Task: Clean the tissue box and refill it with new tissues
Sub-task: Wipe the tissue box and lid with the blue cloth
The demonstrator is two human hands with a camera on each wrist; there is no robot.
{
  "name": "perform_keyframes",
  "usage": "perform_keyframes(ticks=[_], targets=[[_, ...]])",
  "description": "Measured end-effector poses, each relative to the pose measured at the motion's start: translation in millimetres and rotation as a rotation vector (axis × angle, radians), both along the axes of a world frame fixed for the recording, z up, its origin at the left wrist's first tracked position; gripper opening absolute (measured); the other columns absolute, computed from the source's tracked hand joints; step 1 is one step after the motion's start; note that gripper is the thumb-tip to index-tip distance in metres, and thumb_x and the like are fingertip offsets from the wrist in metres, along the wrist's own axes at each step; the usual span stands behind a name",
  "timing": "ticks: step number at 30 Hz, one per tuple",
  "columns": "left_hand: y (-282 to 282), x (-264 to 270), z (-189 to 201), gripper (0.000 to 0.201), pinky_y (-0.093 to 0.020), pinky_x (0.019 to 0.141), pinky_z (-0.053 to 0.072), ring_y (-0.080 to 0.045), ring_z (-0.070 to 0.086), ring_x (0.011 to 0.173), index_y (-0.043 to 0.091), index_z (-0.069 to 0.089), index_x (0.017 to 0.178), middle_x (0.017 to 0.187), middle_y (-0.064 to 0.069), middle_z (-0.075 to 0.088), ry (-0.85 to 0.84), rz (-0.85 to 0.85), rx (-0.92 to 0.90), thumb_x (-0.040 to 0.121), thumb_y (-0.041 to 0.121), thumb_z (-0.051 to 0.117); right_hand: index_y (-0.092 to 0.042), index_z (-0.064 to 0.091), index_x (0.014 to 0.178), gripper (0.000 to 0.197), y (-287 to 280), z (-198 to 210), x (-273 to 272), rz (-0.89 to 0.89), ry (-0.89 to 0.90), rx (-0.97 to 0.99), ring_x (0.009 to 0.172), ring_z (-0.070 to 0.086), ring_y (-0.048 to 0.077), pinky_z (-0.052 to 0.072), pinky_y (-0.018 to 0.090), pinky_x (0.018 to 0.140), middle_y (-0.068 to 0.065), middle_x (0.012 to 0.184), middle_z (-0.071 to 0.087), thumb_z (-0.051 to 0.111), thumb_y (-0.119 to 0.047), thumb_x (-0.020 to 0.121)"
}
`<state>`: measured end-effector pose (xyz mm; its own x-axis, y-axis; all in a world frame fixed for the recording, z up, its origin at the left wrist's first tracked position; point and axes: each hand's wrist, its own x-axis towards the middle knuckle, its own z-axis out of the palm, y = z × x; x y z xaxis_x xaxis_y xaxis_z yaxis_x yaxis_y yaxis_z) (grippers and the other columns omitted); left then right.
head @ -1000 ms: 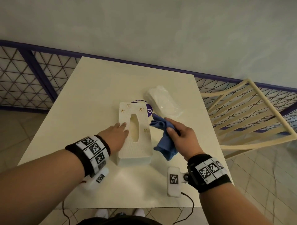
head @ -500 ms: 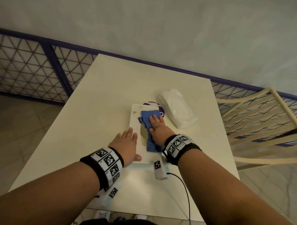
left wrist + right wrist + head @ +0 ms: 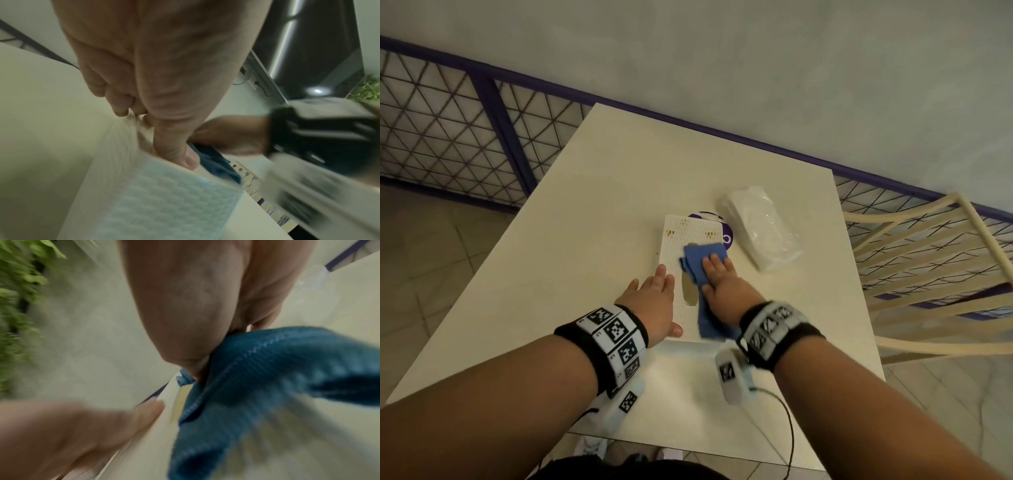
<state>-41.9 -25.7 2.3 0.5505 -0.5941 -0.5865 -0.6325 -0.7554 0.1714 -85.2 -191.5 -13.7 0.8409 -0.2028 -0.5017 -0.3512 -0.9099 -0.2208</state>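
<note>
Cloth on tissue box, both hands flat — box at mid-counter.

Head view: tissue box (image 3: pixel 690 240) lies on the counter (image 3: pixel 592 212), a purple disc (image 3: pixel 726 236) under its far right corner and the wrapped tissue pack (image 3: pixel 760 228) just beside it to the right. Right hand (image 3: pixel 722 284), fingers straight, presses the blue cloth (image 3: pixel 702 263) onto the box top; grip wide, nothing enclosed. Left hand (image 3: pixel 654 305) rests flat on the box's left edge, grip wide.
Left wrist view: blurred; left hand (image 3: pixel 160 78) with thumb on the textured box (image 3: pixel 164 194) top, cloth (image 3: pixel 218 164) beyond.
Right wrist view: blurred; right hand (image 3: pixel 197 305) on the bunched cloth (image 3: pixel 267 369) — fingertips hidden.
</note>
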Motion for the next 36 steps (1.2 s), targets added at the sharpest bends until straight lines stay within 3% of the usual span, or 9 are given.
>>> perform_keyframes(ticks=[4,9,12,17,20,24,28,32,36], targets=[[0.8,-0.2,0.8,0.094,-0.041,0.120,0.004,-0.021,-0.001,0.147,0.009,-0.014,0.149,0.156,-0.010,-0.025,-0.002,-0.012,0.039,0.092,0.053,0.046,-0.009,-0.003,0.151,0.058,0.6,11.3,34.4,-0.016,0.045,-0.062,0.147,-0.010,0.033,0.002,0.039,0.120,0.010,0.161,-0.009,0.026,-0.023,0.103],[4.8,1.0,-1.4,0.093,-0.039,0.120,0.003,-0.019,0.000,0.147,0.010,-0.013,0.150,0.156,-0.008,-0.026,0.014,-0.009,0.010,0.092,0.054,0.045,-0.008,0.002,0.152,0.057,31.4,24.1,-29.2,0.065,-0.004,-0.035,0.148,-0.006,0.027,0.004,0.032,0.118,0.009,0.162,-0.004,0.029,-0.018,0.103],[4.7,2.4,-4.9,0.094,-0.041,0.119,0.001,-0.020,-0.002,0.147,0.011,-0.013,0.150,0.156,-0.009,-0.024,-0.006,-0.027,0.016,0.090,0.057,0.045,-0.018,0.025,0.150,0.053,34.3,17.6,-70.9,0.064,-0.112,0.135,0.149,0.008,0.019,0.017,0.024,0.114,0.000,0.161,0.013,0.041,-0.017,0.100],[13.1,21.0,4.0,0.094,-0.051,0.116,-0.005,-0.025,-0.013,0.146,0.024,-0.012,0.150,0.157,-0.001,-0.022,-0.080,-0.228,0.099,0.088,0.055,0.051,-0.025,0.053,0.134,0.040,9.8,35.0,-98.0,-0.056,-0.187,0.316,0.131,0.042,0.008,0.020,0.004,0.096,-0.009,0.143,0.049,0.051,-0.013,0.096],[19.3,48.0,17.0,0.095,-0.054,0.116,-0.005,-0.029,-0.019,0.144,0.038,-0.010,0.148,0.157,-0.001,-0.024,-0.154,-0.323,0.199,0.086,0.044,0.061,-0.026,0.058,0.129,0.037,-17.2,50.5,-105.0,-0.256,-0.301,0.327,0.119,0.053,0.009,0.032,0.010,0.089,-0.006,0.129,0.061,0.052,-0.014,0.095],[20.8,50.7,24.3,0.081,-0.051,0.117,-0.005,-0.030,-0.020,0.144,0.033,-0.006,0.150,0.157,-0.007,-0.024,-0.216,-0.285,0.146,0.092,0.048,0.048,-0.027,0.060,0.127,0.035,-40.1,69.6,-108.5,-0.529,-0.567,0.348,0.106,0.061,0.018,0.044,0.026,0.085,0.001,0.113,0.069,0.051,-0.015,0.095],[15.7,15.7,9.2,0.105,-0.055,0.115,-0.003,-0.035,-0.016,0.144,0.021,-0.014,0.150,0.156,-0.009,-0.025,-0.132,-0.177,0.145,0.080,0.073,0.044,-0.032,0.050,0.136,0.039,-28.7,65.4,-87.0,-0.536,-0.568,0.463,0.115,0.056,0.016,0.042,0.028,0.096,-0.003,0.126,0.062,0.046,-0.023,0.098],[13.9,7.9,-0.5,0.114,-0.061,0.113,0.002,-0.037,-0.017,0.144,0.021,-0.015,0.149,0.156,-0.007,-0.027,-0.121,-0.090,0.147,0.074,0.072,0.054,-0.034,0.008,0.152,0.054,15.5,10.6,-75.7,-0.089,-0.048,0.076,0.149,0.003,0.018,0.019,0.052,0.116,-0.008,0.162,0.003,0.027,-0.040,0.101],[13.8,14.5,1.5,0.115,-0.062,0.113,0.004,-0.034,-0.016,0.144,0.025,-0.014,0.149,0.155,-0.006,-0.028,-0.105,-0.100,0.179,0.073,0.069,0.060,-0.036,-0.012,0.149,0.056,16.1,-4.8,-71.9,-0.079,-0.045,-0.066,0.147,-0.017,0.013,-0.008,0.059,0.114,-0.015,0.159,-0.017,0.016,-0.042,0.100]])
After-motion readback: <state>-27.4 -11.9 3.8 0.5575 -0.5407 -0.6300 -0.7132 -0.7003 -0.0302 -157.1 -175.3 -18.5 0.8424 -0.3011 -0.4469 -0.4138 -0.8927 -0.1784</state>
